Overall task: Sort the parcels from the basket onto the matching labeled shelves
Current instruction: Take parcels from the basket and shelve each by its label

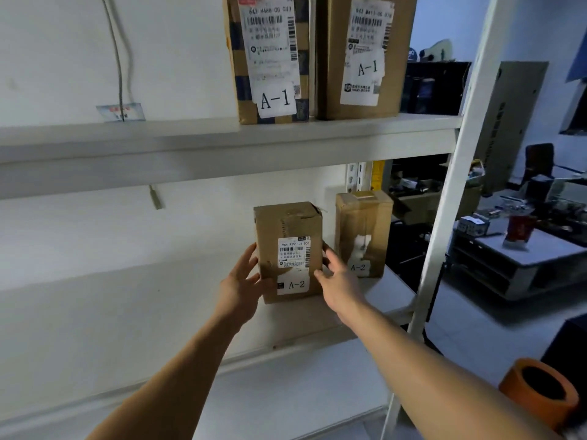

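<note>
The top edge is cutting off both A-1 parcels (273, 58), so their height is staying unknown. The small print on every shipping label is blurring past reading. The left hand (243, 282) and right hand (336, 277) are covering the lower side edges of the nearer A-2 parcel (289, 252). The clutter on the far worktop (521, 252) is smearing. The orange tube (540, 392) is running toward the right edge.

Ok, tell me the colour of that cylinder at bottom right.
Orange cylinder, black inside; head view.
</note>
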